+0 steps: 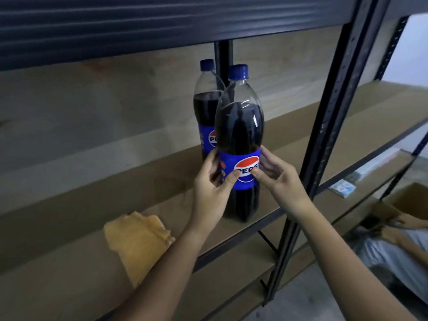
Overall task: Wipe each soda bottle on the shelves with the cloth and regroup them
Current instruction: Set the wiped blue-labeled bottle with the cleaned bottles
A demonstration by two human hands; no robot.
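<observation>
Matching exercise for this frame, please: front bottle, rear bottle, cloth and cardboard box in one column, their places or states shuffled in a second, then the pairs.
1 front bottle
2 rear bottle
3 cloth
4 cardboard box

A lies loose on the shelf board
B held at the label by both hands
C lower right, beyond the rack
D stands untouched by the post

Pairs: 1-B, 2-D, 3-A, 4-C

From my remote seat, the view is dim and cool-toned indoors. The brightest patch is a pale wall (410,47) at two o'clock, suggesting light from that side. Small white glints sit on the near bottle (239,126) at centre. The shelf beam (104,26) at eleven o'clock is streaked with motion blur. Straight uprights (333,117) bow and lean at three o'clock from wide-angle distortion. The cloth (136,242) at seven o'clock looks soft; corners are murky.
</observation>
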